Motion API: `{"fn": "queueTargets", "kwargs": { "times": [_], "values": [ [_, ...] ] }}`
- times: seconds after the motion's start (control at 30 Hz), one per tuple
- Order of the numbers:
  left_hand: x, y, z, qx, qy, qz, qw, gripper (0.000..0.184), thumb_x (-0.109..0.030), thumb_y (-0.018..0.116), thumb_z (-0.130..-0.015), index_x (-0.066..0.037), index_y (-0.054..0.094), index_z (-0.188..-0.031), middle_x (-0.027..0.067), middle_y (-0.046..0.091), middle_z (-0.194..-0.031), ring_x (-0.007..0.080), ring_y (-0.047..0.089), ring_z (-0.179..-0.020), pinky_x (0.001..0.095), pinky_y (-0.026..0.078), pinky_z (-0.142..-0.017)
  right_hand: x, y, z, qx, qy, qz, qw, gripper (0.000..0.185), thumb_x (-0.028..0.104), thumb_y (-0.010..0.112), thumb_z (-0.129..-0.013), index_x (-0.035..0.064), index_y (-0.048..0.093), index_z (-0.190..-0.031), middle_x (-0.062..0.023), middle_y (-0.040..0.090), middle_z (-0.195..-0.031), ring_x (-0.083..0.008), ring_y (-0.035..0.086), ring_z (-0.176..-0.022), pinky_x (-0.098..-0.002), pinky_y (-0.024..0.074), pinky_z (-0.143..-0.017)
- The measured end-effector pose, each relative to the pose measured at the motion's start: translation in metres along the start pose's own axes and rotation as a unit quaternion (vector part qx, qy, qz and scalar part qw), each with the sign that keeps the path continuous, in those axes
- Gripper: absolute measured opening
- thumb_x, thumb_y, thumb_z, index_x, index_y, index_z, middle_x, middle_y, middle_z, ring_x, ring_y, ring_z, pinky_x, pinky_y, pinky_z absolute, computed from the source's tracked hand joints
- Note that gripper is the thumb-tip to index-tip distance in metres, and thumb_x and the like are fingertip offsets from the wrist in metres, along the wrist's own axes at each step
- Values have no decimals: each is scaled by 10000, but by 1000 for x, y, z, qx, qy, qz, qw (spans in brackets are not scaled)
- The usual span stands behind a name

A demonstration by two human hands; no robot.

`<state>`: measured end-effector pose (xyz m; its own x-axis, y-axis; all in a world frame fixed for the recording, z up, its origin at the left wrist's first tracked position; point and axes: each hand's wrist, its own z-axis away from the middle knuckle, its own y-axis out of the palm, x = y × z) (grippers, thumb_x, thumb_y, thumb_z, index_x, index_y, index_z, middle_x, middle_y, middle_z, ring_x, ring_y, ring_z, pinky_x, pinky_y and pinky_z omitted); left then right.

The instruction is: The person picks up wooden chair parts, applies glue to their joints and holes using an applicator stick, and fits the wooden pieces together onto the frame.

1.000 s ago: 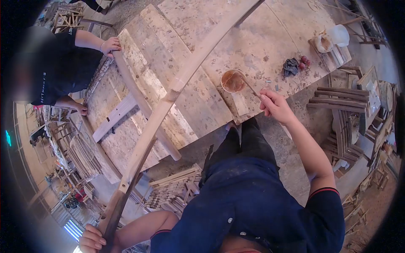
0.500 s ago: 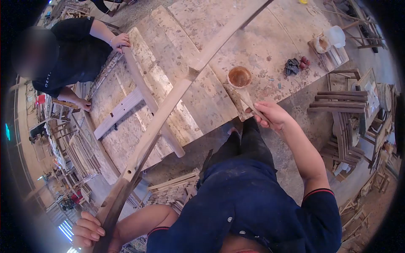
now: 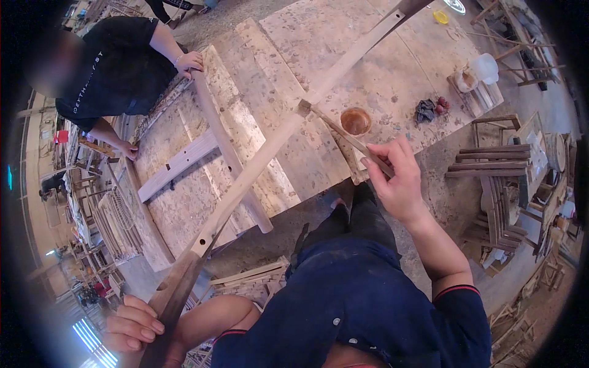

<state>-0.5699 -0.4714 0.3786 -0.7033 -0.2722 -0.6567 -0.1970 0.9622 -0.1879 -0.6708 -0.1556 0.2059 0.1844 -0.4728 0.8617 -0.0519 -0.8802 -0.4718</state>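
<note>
At your right hand [image 3: 399, 178]: thumb and fingers pinch a thin brown wooden stick [image 3: 337, 129], pointing it up and left, away from you.
Left hand [image 3: 135, 325]: well apart from the right, its fingers wrap the darker lower end of a long, curved, pale-brown wooden piece [image 3: 254, 172].
Stick tip: a second ago it is in the cup; now it is at the brown notch [image 3: 304, 108] partway along the curved piece. You cannot tell whether it touches or sits just above.
What that means: the work in hand seems to have shifted from the cup to the notch.
Curved piece: it slants across your view, from your left hand out over the table, a dark hole in each stretch beyond and below the notch.
Cup: the round cup of reddish-brown stuff [image 3: 356, 112] stands on the pale, stained wooden tabletop [image 3: 442, 67], just beside the stick.
Farther out: a co-worker in a black shirt [image 3: 123, 67] has both hands on a brown wooden frame [image 3: 215, 113].
</note>
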Motion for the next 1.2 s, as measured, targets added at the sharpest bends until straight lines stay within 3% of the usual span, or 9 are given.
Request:
{"fn": "queueTargets", "kwargs": {
  "times": [0.2, 0.5, 0.7, 0.8, 0.9, 1.0, 1.1, 1.2],
  "values": [
    [-2, 7, 0, -14, 3, 8, 1000, 758, -696, 523, -677, 6, 458, -955, 95, 455, -723, 210, 454, -534, 310, 341, -480, -3, 14, -3, 19, 2, 39, 999, 179, 8, 603, -755, 18, 547, -925, -108, 473, -852, -234, 576, -683, -302, 479, -584],
    [-4, 1, -1, 30, -7, 22, 999, 773, -689, 539, -670, 18, 443, -967, 102, 447, -707, 220, 453, -536, 319, 345, -479, 10, 3, -2, -42, -2, -13, 999, 159, 8, 599, -771, 3, 545, -921, -106, 474, -836, -203, 559, -652, -286, 470, -574],
    [-8, 5, 2, 12, -10, 21, 1000, 776, -686, 543, -673, 29, 456, -961, 116, 452, -707, 233, 464, -548, 326, 351, -481, 10, -6, -1, 27, -8, -11, 1000, 148, 8, 543, -822, -11, 570, -966, -84, 486, -729, -163, 522, -593, -242, 426, -530],
    [-7, 12, 7, -26, 8, 19, 999, 776, -686, 542, -675, 30, 463, -962, 116, 457, -715, 233, 469, -558, 325, 350, -481, 10, -14, -4, 76, 82, -97, 989, 156, 27, 518, -845, -13, 570, -986, -90, 512, -711, -164, 531, -577, -247, 412, -526],
    [-7, 13, 8, -21, 8, 19, 1000, 784, -689, 541, -672, 31, 462, -972, 112, 458, -718, 229, 469, -565, 322, 350, -481, -2, -10, -5, 84, 72, -82, 990, 144, 62, 497, -866, -7, 572, -969, -98, 549, -692, -168, 539, -567, -275, 419, -535],
    [-7, 14, 8, -23, 8, 19, 1000, 792, -705, 521, -670, 28, 472, -965, 108, 460, -717, 224, 466, -561, 317, 348, -479, -6, -8, -9, 131, 141, -103, 976, 156, 123, 480, -885, 6, 577, -921, -93, 562, -634, -171, 539, -554, -291, 415, -529],
    [-11, 10, 15, -55, -22, -16, 998, 770, -696, 639, -579, -22, 467, -911, 25, 411, -701, 132, 397, -586, 257, 282, -567, -19, -5, -18, 190, 183, -101, 959, 197, 173, 466, -896, 15, 573, -851, -78, 551, -576, -173, 533, -539, -289, 409, -522],
    [-8, 16, 11, -40, 17, 8, 999, 798, -724, 492, -672, 23, 485, -952, 106, 460, -719, 221, 463, -554, 317, 353, -478, -24, -5, -20, 238, 187, -128, 944, 232, 194, 458, -902, 16, 559, -793, -61, 542, -555, -148, 515, -511, -280, 396, -501]
  ]
}}
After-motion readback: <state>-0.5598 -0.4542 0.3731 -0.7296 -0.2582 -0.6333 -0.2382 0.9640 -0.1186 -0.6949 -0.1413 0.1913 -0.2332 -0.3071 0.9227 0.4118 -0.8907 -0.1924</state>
